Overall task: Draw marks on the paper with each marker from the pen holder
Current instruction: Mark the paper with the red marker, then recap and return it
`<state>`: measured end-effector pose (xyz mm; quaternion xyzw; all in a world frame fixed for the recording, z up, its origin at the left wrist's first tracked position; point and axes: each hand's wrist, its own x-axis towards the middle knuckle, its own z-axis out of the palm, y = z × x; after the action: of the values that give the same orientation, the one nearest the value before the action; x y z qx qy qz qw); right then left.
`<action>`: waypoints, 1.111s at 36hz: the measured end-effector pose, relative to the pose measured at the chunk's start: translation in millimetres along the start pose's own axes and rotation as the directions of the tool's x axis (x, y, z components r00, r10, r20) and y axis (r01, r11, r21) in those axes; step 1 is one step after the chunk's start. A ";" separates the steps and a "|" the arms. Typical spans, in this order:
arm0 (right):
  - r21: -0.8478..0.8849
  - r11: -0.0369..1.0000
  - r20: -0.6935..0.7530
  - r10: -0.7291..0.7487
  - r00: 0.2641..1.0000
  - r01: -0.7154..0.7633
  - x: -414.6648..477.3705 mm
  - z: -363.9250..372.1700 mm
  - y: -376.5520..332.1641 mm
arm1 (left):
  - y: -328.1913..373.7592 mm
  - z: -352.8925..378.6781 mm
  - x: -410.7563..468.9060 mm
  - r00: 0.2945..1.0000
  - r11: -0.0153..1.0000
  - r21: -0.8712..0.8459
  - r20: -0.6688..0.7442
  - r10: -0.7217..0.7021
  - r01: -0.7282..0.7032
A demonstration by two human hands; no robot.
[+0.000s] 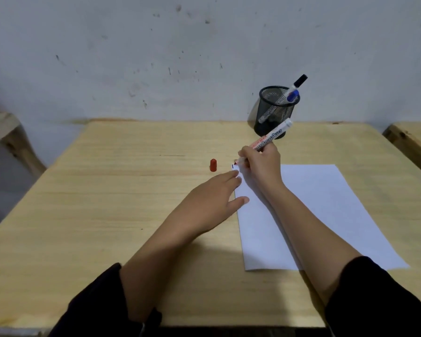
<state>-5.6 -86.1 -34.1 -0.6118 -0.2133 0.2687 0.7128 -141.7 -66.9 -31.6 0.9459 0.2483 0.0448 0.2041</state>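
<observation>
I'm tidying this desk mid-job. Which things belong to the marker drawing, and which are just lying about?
In use: red marker in right hand, red cap, paper under left hand, holder, blue marker, black marker.
Idle: wooden frame, second table.

Three markers: one red marker [265,144] out in the open, and two in the holder [275,113], a black-capped marker [298,84] and a blue-capped marker [292,96]. One holder. One sheet of paper [326,215]. One loose red cap [213,165]. One counter [107,190].

Matt pale wood table [107,203], smooth white paper [326,215], black metal-mesh pen holder [274,113].
</observation>
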 end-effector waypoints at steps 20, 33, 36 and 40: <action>-0.158 0.985 0.038 -0.069 0.997 0.075 -2.0 0.0 -5.4 | -1.0 0.7 -0.4 1.000 1.000 -0.021 0.017 -0.002 0.002; -0.155 0.987 0.010 -0.053 0.999 0.054 0.8 -1.3 -4.8 | -2.5 2.2 0.2 1.000 1.000 -0.026 0.005 0.011 -0.011; 0.088 0.995 -0.020 0.045 0.999 -0.043 3.7 -3.0 -4.4 | -3.6 3.0 0.2 1.000 0.999 -0.031 -0.009 0.018 -0.018; 0.250 0.966 -0.007 0.073 0.997 -0.069 8.2 -10.3 -6.8 | -4.6 5.4 1.0 0.999 0.999 -0.024 -0.032 0.023 -0.024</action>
<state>8.0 -89.3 -29.3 -0.5265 -0.1501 0.3138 0.7758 -141.9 -64.7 -38.3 0.9454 0.2397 0.0653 0.2110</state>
